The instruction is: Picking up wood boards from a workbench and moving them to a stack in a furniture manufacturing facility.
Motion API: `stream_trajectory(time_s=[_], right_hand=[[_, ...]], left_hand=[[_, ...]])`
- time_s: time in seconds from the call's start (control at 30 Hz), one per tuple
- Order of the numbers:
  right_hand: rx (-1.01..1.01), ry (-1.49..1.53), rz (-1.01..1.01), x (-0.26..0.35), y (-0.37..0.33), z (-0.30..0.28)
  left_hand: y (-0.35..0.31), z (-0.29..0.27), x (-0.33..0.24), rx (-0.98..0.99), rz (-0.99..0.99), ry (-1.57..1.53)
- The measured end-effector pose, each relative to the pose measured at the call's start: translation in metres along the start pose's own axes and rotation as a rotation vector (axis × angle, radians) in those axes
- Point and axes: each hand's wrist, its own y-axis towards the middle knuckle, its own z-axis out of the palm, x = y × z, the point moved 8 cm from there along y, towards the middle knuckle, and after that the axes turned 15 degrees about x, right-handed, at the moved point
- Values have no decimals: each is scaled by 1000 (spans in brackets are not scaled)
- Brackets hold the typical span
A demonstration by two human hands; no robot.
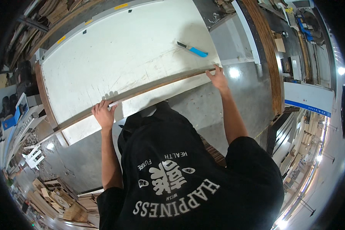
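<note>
A long, thin brown wooden strip (161,85) lies slantwise across the white tabletop (134,46), close to its near edge. Its left end runs out past the table's left side. My left hand (102,113) is closed on the strip left of its middle. A slim whitish stick, like a pen (113,104), shows by that thumb and fingers. At the strip's right end, by the table's right edge, my right hand (219,79) grips it between thumb and fingers. Beyond the strip rests a utility knife (193,49) with a blue handle and dark tip, touched by neither hand.
A raised brown wooden edge (46,94) borders the table on the left. Along the far edge runs a grey rail with yellow labels (89,22). To the right stands another surface with a wood-grain edge (270,57). Stacked wooden boards (59,203) lie at the lower left.
</note>
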Motion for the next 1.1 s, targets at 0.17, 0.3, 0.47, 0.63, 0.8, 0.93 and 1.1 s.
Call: stream_trajectory(time_s=[0.17, 0.3, 0.47, 0.63, 0.8, 0.93, 1.1], right_hand=[[-92, -92, 8, -14, 3, 6], [-42, -73, -43, -23, 10, 3], [10, -119, 100, 4, -4, -2], [3, -95, 61, -13, 4, -1], [-7, -160, 40, -2, 1, -4], [26, -187, 120, 15, -9, -5], [-10, -167, 78, 17, -13, -4]], left_hand=[[2, 0, -2, -2, 7, 1], [2, 1, 0, -13, 8, 6], [0, 0, 0, -10, 1, 3], [1, -3, -4, -15, 17, -7], [0, -2, -3, -13, 11, -5], [-2, 0, 0, -32, 18, 8], [0, 0, -1, -6, 6, -7]])
